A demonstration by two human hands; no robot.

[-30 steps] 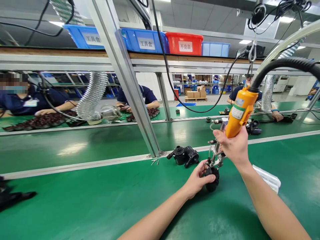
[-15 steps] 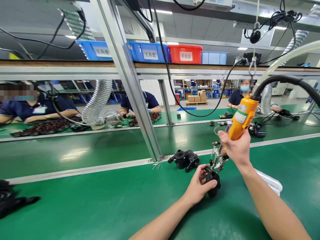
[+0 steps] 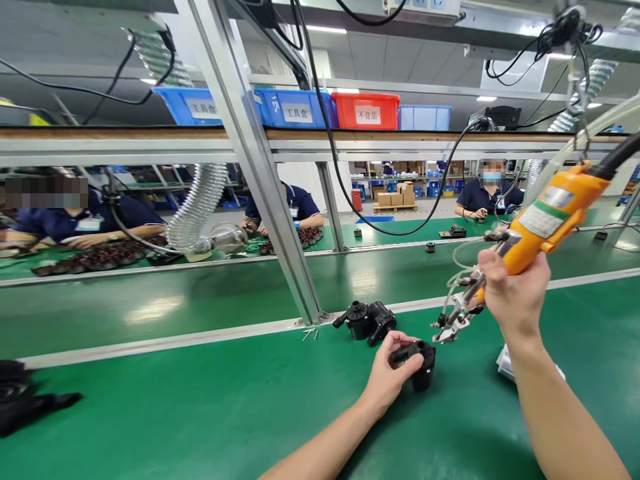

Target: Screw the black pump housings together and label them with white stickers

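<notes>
My left hand [image 3: 389, 373] is closed round a small black pump part [image 3: 419, 363] that stands on the green mat [image 3: 200, 413]. My right hand [image 3: 515, 293] grips an orange electric screwdriver [image 3: 547, 220], which hangs from a cable and is tilted, its metal tip [image 3: 450, 323] held up and to the right of the part, clear of it. Two more black pump parts [image 3: 367, 320] lie together just behind my left hand, near the white strip.
A slanted aluminium post [image 3: 260, 173] stands at the mat's far edge, with loose screws [image 3: 309, 331] at its foot. A clear plastic bag [image 3: 505, 363] lies by my right forearm. Black items [image 3: 25, 397] sit at the left edge. Other people work across the conveyor. Bins line the shelf above.
My right hand has lifted the screwdriver off the black part and swung it up to the right. My left hand has stayed on the part.
</notes>
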